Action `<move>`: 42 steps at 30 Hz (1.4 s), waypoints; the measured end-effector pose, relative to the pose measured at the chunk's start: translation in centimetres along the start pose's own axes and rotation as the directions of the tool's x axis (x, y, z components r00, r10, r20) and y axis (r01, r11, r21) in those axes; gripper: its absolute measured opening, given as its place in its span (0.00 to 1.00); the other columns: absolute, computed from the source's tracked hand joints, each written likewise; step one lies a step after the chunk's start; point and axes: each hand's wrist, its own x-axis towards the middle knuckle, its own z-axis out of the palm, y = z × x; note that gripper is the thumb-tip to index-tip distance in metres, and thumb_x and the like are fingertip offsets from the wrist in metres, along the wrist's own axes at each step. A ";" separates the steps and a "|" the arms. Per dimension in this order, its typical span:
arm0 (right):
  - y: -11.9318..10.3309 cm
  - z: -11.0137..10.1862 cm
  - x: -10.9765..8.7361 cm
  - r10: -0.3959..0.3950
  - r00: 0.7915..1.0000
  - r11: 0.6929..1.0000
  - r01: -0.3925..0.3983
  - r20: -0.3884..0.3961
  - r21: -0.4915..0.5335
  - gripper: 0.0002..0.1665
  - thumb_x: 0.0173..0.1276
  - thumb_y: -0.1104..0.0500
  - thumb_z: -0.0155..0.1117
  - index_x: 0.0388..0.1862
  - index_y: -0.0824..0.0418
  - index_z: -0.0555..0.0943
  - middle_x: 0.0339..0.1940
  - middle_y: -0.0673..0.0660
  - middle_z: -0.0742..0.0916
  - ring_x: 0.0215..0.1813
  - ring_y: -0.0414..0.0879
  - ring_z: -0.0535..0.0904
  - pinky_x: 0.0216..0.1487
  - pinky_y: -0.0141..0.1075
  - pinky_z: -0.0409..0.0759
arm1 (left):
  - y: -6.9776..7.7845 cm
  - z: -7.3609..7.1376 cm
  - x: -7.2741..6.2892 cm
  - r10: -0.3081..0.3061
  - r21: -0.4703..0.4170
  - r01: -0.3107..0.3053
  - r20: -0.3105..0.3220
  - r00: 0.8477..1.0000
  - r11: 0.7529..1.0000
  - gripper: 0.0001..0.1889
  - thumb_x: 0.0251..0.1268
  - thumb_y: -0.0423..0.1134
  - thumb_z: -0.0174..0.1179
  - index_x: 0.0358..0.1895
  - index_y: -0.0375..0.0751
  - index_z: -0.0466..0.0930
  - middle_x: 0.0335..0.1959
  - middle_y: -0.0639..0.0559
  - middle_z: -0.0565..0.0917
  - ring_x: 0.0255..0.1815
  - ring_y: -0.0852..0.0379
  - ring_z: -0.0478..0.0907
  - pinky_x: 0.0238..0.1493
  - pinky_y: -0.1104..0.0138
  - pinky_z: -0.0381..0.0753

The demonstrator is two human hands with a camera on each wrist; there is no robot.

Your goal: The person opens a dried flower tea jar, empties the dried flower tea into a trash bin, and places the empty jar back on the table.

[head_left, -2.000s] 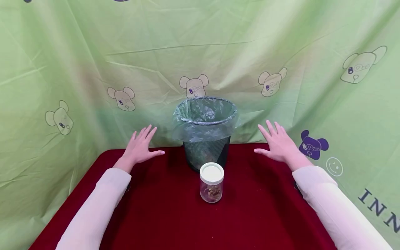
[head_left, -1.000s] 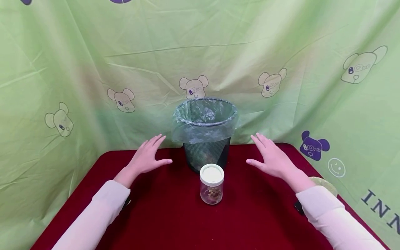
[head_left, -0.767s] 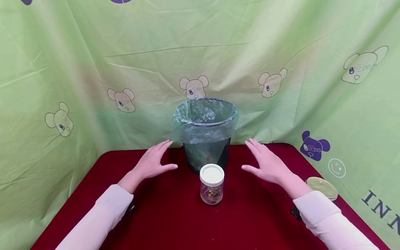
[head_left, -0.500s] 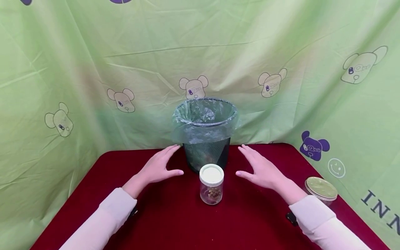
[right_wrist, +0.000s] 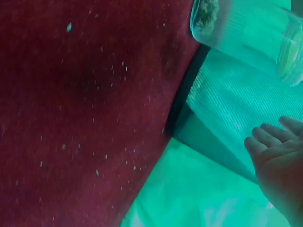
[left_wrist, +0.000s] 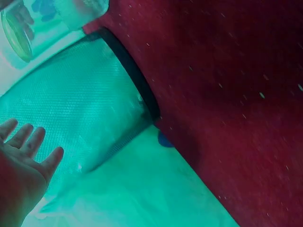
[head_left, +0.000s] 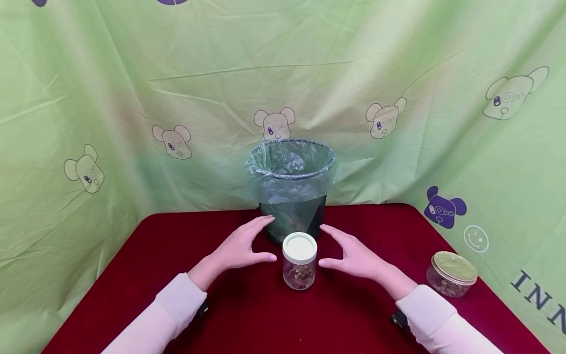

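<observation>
A clear jar (head_left: 299,268) with a white lid stands upright on the red cloth, with small brown bits at its bottom. My left hand (head_left: 240,246) hovers just left of it, thumb and fingers spread apart. On the other side my right hand (head_left: 355,255) mirrors that pose, close to the jar but not touching it. Both wrist views show the left hand (left_wrist: 23,170) and right hand (right_wrist: 281,161) with nothing in them. In the right wrist view the jar (right_wrist: 241,35) appears tilted by the camera angle.
Right behind the jar is a black mesh wastebasket (head_left: 292,216) lined with a clear plastic bag (head_left: 289,189). A wider, low jar (head_left: 452,275) with a gold-coloured lid sits near the table's right edge. Green printed fabric (head_left: 212,88) hangs around the red-covered table (head_left: 247,314).
Both hands have moved inward and nearer, from wide apart to either side of the white-lidded jar. The low jar at the right, formerly hidden by the right arm, has come into view.
</observation>
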 end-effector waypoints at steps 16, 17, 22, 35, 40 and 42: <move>-0.1 4.0 1.5 -0.011 0.998 0.896 -0.020 0.068 0.444 0.48 0.56 0.60 0.76 0.71 0.67 0.61 0.65 0.60 0.74 0.68 0.55 0.68 0.66 0.45 0.66 | 2.1 2.7 2.5 0.025 -0.174 -0.014 0.057 0.998 0.985 0.47 0.48 0.58 0.74 0.70 0.41 0.64 0.66 0.50 0.71 0.66 0.57 0.67 0.63 0.61 0.68; 0.0 4.2 1.6 -0.015 0.998 0.885 -0.018 0.068 0.465 0.48 0.56 0.61 0.76 0.71 0.66 0.61 0.65 0.60 0.75 0.68 0.54 0.69 0.66 0.43 0.67 | 2.1 2.8 2.6 0.020 -0.185 -0.007 0.068 0.998 0.983 0.47 0.48 0.58 0.73 0.71 0.42 0.64 0.66 0.50 0.71 0.65 0.57 0.67 0.63 0.61 0.69; 0.0 5.1 1.9 -0.045 0.997 0.854 0.002 0.070 0.520 0.48 0.55 0.64 0.76 0.71 0.66 0.61 0.63 0.60 0.75 0.63 0.51 0.72 0.62 0.39 0.71 | 2.1 3.2 3.1 -0.013 -0.244 0.042 0.119 0.993 0.969 0.47 0.48 0.57 0.74 0.71 0.39 0.64 0.66 0.51 0.71 0.65 0.57 0.67 0.62 0.60 0.70; 0.0 6.0 2.0 -0.011 0.996 0.825 -0.041 0.088 0.564 0.47 0.53 0.64 0.78 0.68 0.67 0.62 0.58 0.59 0.78 0.57 0.48 0.75 0.56 0.36 0.75 | 2.3 4.2 3.3 -0.008 -0.284 0.045 0.132 0.991 0.958 0.42 0.48 0.53 0.75 0.66 0.39 0.69 0.59 0.54 0.76 0.59 0.61 0.71 0.59 0.64 0.71; -0.1 6.3 2.0 -0.016 0.996 0.814 -0.038 0.087 0.580 0.46 0.55 0.66 0.75 0.69 0.68 0.61 0.58 0.61 0.77 0.56 0.47 0.76 0.55 0.36 0.76 | 2.5 4.3 3.1 -0.039 -0.289 0.067 0.103 0.994 0.955 0.41 0.47 0.54 0.75 0.65 0.42 0.70 0.58 0.55 0.77 0.58 0.62 0.71 0.59 0.63 0.71; -0.1 6.3 1.9 -0.016 0.996 0.814 -0.036 0.083 0.580 0.46 0.55 0.66 0.75 0.69 0.68 0.60 0.58 0.61 0.77 0.56 0.48 0.76 0.55 0.36 0.76 | 2.5 4.4 3.1 -0.050 -0.292 0.073 0.088 0.995 0.954 0.41 0.47 0.54 0.75 0.65 0.42 0.71 0.58 0.56 0.77 0.58 0.62 0.71 0.59 0.63 0.71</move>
